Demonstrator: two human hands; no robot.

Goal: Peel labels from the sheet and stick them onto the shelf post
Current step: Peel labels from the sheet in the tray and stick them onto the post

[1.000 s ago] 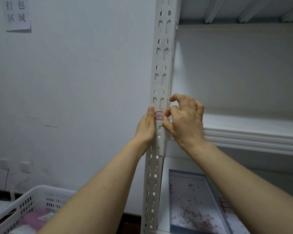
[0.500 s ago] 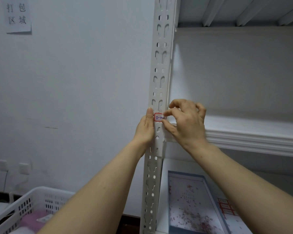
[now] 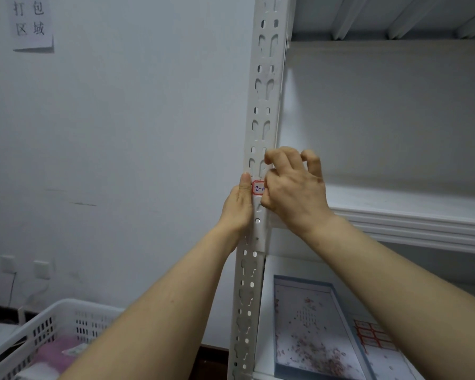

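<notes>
The red-bordered label (image 3: 258,187) sits on the front of the shelf post (image 3: 263,105), and your right hand (image 3: 294,193), fingers curled, pinches its right end against the post. Your left hand (image 3: 237,207) is at the post's left side, thumb straight beside the label (the other fingers are hidden, so I cannot tell if they grip). The label sheet (image 3: 373,335) lies low, right of the post.

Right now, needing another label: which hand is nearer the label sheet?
Right. The right hand, touching the label, is right of the post, above the label sheet; the left hand is left of it.
</notes>
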